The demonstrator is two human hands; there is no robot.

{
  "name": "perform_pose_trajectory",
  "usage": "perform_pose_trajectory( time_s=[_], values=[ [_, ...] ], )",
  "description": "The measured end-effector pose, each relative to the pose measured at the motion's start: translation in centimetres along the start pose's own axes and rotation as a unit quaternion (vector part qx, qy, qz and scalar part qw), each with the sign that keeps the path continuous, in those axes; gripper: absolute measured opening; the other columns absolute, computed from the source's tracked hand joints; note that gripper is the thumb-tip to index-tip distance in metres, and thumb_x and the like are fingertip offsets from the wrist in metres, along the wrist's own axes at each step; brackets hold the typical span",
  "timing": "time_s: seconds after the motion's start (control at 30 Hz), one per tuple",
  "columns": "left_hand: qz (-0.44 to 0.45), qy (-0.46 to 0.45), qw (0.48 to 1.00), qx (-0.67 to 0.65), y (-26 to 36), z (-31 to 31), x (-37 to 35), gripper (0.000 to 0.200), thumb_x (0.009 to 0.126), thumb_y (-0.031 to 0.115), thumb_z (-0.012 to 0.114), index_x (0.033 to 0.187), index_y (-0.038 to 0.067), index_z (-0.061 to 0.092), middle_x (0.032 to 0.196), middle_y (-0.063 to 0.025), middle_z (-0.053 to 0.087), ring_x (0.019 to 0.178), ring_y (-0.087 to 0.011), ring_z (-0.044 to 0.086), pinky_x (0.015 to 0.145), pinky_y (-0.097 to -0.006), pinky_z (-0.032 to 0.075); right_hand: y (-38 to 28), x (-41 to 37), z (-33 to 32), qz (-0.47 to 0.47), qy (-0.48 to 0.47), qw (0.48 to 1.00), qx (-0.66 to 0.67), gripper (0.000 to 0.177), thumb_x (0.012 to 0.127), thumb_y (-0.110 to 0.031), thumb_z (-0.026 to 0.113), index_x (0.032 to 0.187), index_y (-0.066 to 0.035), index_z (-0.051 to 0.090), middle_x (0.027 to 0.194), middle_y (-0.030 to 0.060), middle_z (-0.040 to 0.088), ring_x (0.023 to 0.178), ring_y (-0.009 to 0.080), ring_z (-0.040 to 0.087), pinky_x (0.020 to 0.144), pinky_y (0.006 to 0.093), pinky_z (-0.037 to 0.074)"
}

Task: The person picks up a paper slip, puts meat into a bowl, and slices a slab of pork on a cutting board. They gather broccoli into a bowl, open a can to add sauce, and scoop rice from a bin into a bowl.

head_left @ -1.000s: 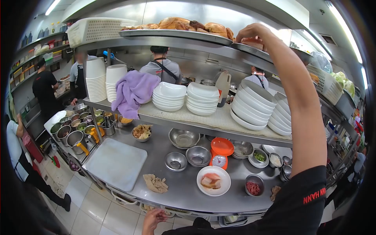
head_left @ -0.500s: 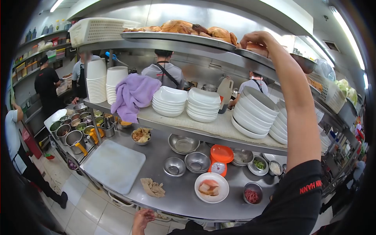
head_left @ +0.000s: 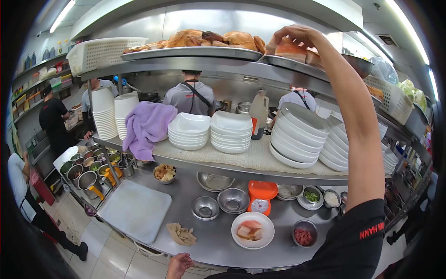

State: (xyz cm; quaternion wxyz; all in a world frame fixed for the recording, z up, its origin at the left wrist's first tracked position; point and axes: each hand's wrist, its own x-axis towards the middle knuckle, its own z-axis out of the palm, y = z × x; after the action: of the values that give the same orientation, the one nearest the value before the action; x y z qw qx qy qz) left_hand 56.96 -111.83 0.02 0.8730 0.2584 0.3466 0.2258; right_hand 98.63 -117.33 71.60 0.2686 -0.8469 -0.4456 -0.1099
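Note:
My right hand [head_left: 297, 36] reaches up to the top shelf, its fingers curled down around a slab of pork belly [head_left: 290, 50] that has a pale and a reddish layer. The slab is at a metal tray [head_left: 312, 70], with another piece of meat [head_left: 314, 59] beside it under my wrist. My left hand [head_left: 180, 265] hangs low at the counter's front edge, fingers loosely bent and apart, holding nothing. On the counter above it lies a crumpled tan cloth or paper [head_left: 181, 234]. A white bowl [head_left: 236, 238] with pieces of meat stands to the right of that.
Whole cooked chickens lie on a neighbouring tray [head_left: 190, 53]. Stacked white bowls [head_left: 297, 139] and a purple towel [head_left: 147, 125] occupy the middle shelf. Below are an orange scale [head_left: 261, 190], steel bowls [head_left: 205, 208] and a cutting board [head_left: 134, 210]. Several people work behind and left.
My right hand has shifted slightly left, and more of the pork belly slab's face shows under its fingers. The camera view has tilted. My left hand stays low and empty.

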Motion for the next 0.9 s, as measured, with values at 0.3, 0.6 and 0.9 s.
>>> perform_pose_trajectory(
  time_s=[0.3, 0.6, 0.9],
  values=[
    [0.037, 0.034, 0.998, 0.022, 0.7, 1.9, 0.5, 0.017, 0.081, 0.016, 0.057, 0.084, -0.001, 0.058, 0.067, -0.0119, 0.061, 0.062, -0.0274, 0.062, 0.057, -0.0387, 0.05, -0.5, 1.0, 1.2, 0.043, -0.12, 0.992, 0.021, 0.02, 0.061, -0.026, 0.067, 0.074, -0.011, 0.06, 0.068, 0.0039, 0.053, 0.059, 0.0135, 0.049, 0.049, 0.0259, 0.037],
    [0.004, 0.052, 0.998, -0.044, -1.1, -0.3, 0.7, 0.016, 0.08, 0.016, 0.056, 0.083, 0.001, 0.058, 0.066, -0.011, 0.06, 0.063, -0.0282, 0.06, 0.062, -0.0409, 0.049, 2.2, 1.6, -1.0, -0.032, 0.01, 0.972, 0.233, 0.036, 0.055, -0.033, 0.069, 0.083, -0.011, 0.06, 0.082, 0.0036, 0.056, 0.075, 0.0161, 0.051, 0.069, 0.0291, 0.041],
    [0.017, 0.068, 0.997, -0.018, 0.4, 0.6, 1.6, 0.015, 0.08, 0.016, 0.056, 0.084, 0.002, 0.059, 0.066, -0.0102, 0.059, 0.063, -0.0279, 0.059, 0.061, -0.0397, 0.049, 2.7, 1.1, -1.3, -0.065, -0.069, 0.937, 0.336, 0.034, 0.061, -0.033, 0.069, 0.083, -0.008, 0.06, 0.079, 0.0048, 0.058, 0.067, 0.0145, 0.053, 0.071, 0.0271, 0.045]
  ],
)
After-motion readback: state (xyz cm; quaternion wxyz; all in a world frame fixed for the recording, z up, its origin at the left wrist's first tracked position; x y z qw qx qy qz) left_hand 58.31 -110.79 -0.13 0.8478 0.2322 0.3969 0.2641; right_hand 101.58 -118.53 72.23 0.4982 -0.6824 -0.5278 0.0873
